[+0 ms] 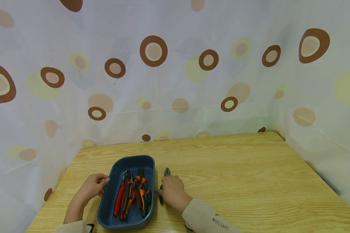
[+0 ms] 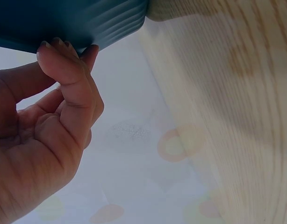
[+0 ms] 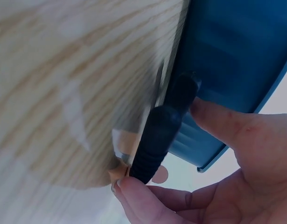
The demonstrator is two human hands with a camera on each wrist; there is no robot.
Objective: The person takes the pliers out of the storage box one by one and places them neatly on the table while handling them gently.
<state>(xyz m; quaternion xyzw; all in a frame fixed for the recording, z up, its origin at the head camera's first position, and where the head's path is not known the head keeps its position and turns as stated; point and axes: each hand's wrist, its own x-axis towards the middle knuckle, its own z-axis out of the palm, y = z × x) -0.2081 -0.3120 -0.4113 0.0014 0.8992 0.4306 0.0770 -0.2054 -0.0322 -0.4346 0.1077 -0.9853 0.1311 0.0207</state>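
At the left of the table a dark blue tray (image 1: 109, 207) holds several pliers (image 1: 129, 194) with red, black and orange handles. My left hand (image 1: 91, 187) pinches the tray's left rim; in the left wrist view its curled fingers (image 2: 71, 88) meet the tray's edge. Just right of the tray, my right hand (image 1: 175, 192) grips a pair of pliers (image 1: 167, 171) whose grey jaws point away from me. The right wrist view shows their black handles (image 3: 155, 140) between thumb and fingers, close beside the tray wall. My palm hides part of these pliers in the head view.
The wood-grain table (image 1: 236, 174) stretches to the right of the tray. Behind it and along both sides hangs a white curtain (image 1: 175, 74) with brown and yellow spots.
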